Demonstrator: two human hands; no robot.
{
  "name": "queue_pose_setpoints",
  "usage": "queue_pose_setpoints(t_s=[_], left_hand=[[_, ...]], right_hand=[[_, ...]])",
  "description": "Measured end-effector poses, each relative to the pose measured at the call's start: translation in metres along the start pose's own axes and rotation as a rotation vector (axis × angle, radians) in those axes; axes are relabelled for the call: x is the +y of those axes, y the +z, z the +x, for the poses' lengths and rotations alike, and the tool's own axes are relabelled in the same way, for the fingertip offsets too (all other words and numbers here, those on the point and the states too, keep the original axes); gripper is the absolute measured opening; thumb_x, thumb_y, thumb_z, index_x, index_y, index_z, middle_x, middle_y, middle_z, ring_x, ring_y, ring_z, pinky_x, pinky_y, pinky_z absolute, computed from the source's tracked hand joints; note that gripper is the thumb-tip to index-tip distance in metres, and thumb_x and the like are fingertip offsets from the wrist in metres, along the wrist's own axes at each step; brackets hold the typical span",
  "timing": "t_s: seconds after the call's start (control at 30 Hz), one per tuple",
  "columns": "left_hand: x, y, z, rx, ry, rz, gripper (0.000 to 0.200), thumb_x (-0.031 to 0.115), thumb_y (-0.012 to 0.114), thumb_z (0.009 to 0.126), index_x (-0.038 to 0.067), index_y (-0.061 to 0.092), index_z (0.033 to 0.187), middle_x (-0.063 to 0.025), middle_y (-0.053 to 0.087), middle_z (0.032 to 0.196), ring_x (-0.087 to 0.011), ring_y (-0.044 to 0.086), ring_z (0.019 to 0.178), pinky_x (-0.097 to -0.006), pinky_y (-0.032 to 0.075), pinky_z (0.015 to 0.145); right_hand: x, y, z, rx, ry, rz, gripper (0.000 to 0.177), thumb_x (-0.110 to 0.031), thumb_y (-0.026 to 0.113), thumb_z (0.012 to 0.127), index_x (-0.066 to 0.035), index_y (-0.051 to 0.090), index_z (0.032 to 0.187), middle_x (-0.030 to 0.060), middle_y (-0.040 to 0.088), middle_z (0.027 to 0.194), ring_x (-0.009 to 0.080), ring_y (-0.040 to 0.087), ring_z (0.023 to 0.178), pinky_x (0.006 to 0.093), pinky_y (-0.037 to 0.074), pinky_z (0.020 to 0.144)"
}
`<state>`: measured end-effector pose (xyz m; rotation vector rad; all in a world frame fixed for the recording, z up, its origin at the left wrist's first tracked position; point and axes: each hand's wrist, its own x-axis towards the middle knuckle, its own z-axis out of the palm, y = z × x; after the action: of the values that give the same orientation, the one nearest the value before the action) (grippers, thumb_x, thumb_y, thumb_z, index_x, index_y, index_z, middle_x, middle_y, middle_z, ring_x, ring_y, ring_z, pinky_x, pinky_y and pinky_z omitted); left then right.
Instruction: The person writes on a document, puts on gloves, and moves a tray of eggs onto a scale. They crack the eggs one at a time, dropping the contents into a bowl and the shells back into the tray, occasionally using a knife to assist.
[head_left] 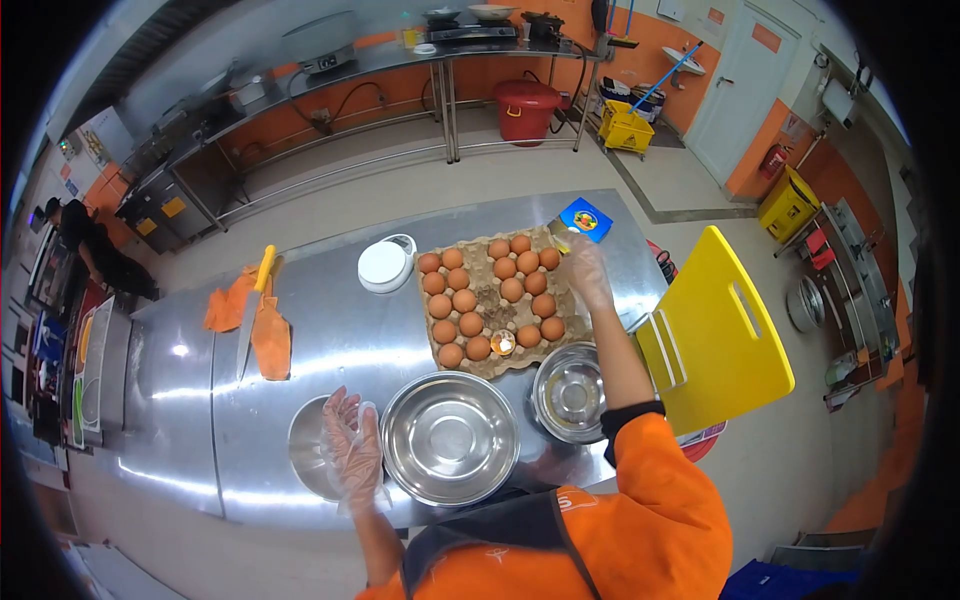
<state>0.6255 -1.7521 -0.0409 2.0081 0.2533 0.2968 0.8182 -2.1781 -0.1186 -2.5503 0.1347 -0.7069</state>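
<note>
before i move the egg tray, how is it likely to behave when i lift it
The egg tray looks like molded pulp, so it may flex if lifted by one edge. The eggs sit uncovered in shallow cups, so a tilt could roll some out, and their shells would probably crack easily.

Right hand (585, 265): blue box (583, 219) just beyond the fingers; egg tray (487, 300) to their left, its raised eggs obstructing a low sweep. Small bowl (570, 405), body side of the fingers. Yellow board (722, 330), tilted, bars the right of the forearm.

Left hand (355, 445): left bowl (305, 450) below the fingers; large bowl (450, 438) to their right, rim obstructing. Passage: open metal tabletop (325, 335) beyond the fingers, bounded left by orange cloth (271, 340) and knife (256, 305), right by egg tray, far end by white scale (386, 264).
</note>
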Motion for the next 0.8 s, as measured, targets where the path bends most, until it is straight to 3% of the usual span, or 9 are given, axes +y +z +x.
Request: queue_pose_setpoints(t_s=[0.03, 0.13, 0.27, 0.37, 0.47, 0.53, 0.6, 0.67, 0.8], left_hand=[[0.0, -0.002, -0.001, 0.009, 0.003, 0.0, 0.048, 0.021, 0.068, 0.09, 0.005, 0.049, 0.132, -0.0104, 0.063, 0.112, -0.0202, 0.06, 0.101, -0.0344, 0.047, 0.09], [-0.001, -0.005, -0.001, 0.032, 0.026, 0.06, 0.049, 0.022, 0.068, 0.09, 0.006, 0.049, 0.132, -0.01, 0.063, 0.112, -0.0201, 0.061, 0.101, -0.0339, 0.048, 0.089], [-0.003, -0.007, -0.003, 0.052, 0.019, 0.01, 0.05, 0.022, 0.068, 0.09, 0.005, 0.048, 0.133, -0.0118, 0.063, 0.112, -0.0207, 0.061, 0.101, -0.0347, 0.048, 0.09], [0.002, -0.001, -0.007, 0.025, 0.019, 0.003, 0.051, 0.02, 0.068, 0.09, 0.005, 0.048, 0.134, -0.0139, 0.063, 0.112, -0.0212, 0.061, 0.101, -0.0354, 0.049, 0.091], [0.012, 0.01, -0.017, -0.064, 0.053, 0.001, 0.045, 0.017, 0.067, 0.091, 0.004, 0.05, 0.13, -0.0134, 0.064, 0.11, -0.0204, 0.062, 0.1, -0.0328, 0.049, 0.089], [0.022, 0.019, -0.023, -0.151, 0.065, -0.034, 0.043, 0.017, 0.067, 0.091, 0.004, 0.051, 0.128, -0.0122, 0.065, 0.109, -0.02, 0.062, 0.099, -0.0325, 0.049, 0.089], [0.014, 0.03, -0.03, -0.279, 0.078, -0.134, 0.036, 0.017, 0.066, 0.091, 0.005, 0.055, 0.123, -0.0092, 0.067, 0.105, -0.0173, 0.064, 0.095, -0.0308, 0.05, 0.085], [-0.003, 0.046, -0.041, -0.394, 0.095, -0.173, 0.035, 0.018, 0.066, 0.092, 0.006, 0.056, 0.122, -0.0098, 0.067, 0.105, -0.0172, 0.064, 0.094, -0.0305, 0.051, 0.083], [0.016, 0.063, -0.062, -0.735, 0.067, -0.097, 0.032, 0.027, 0.063, 0.094, 0.008, 0.057, 0.119, -0.0138, 0.066, 0.104, -0.0205, 0.066, 0.091, -0.0327, 0.052, 0.08]], right_hand=[[0.004, 0.012, 0.007, 0.003, -0.007, 0.005, 0.033, -0.002, 0.056, 0.078, -0.005, 0.066, 0.109, 0.0199, 0.067, 0.103, 0.036, 0.064, 0.099, 0.044, 0.051, 0.087], [0.006, 0.037, 0.027, -0.502, -0.194, -0.426, 0.02, -0.008, 0.06, 0.08, -0.008, 0.068, 0.098, 0.0135, 0.069, 0.101, 0.0318, 0.067, 0.094, 0.0414, 0.053, 0.083], [0.025, 0.061, 0.031, -0.431, -0.321, -0.389, 0.021, -0.003, 0.063, 0.073, -0.005, 0.063, 0.094, 0.0135, 0.067, 0.094, 0.0327, 0.066, 0.091, 0.0439, 0.053, 0.076], [0.024, 0.047, 0.034, -0.517, -0.41, -0.667, 0.023, -0.005, 0.063, 0.074, -0.008, 0.063, 0.096, 0.0133, 0.068, 0.092, 0.0318, 0.066, 0.088, 0.0429, 0.053, 0.073], [-0.006, -0.005, 0.017, -0.401, -0.251, -0.541, 0.026, -0.015, 0.069, 0.076, -0.006, 0.062, 0.099, 0.0151, 0.068, 0.092, 0.0317, 0.067, 0.089, 0.0429, 0.053, 0.072], [-0.033, -0.054, -0.019, -0.175, -0.094, -0.103, 0.041, -0.027, 0.075, 0.076, -0.004, 0.061, 0.107, 0.016, 0.069, 0.093, 0.033, 0.067, 0.091, 0.0425, 0.053, 0.073], [-0.05, -0.084, -0.059, -0.172, -0.153, -0.125, 0.051, -0.03, 0.08, 0.074, -0.004, 0.061, 0.113, 0.0167, 0.069, 0.097, 0.0348, 0.066, 0.093, 0.0425, 0.052, 0.078], [-0.059, -0.105, -0.112, -0.379, 0.022, 0.123, 0.055, -0.022, 0.079, 0.072, -0.004, 0.06, 0.121, 0.0214, 0.066, 0.104, 0.0353, 0.064, 0.1, 0.0407, 0.05, 0.087], [-0.036, -0.085, -0.199, -0.453, 0.04, 0.047, 0.049, -0.016, 0.08, 0.07, -0.003, 0.065, 0.116, 0.0187, 0.067, 0.106, 0.0358, 0.063, 0.101, 0.0412, 0.048, 0.091]])
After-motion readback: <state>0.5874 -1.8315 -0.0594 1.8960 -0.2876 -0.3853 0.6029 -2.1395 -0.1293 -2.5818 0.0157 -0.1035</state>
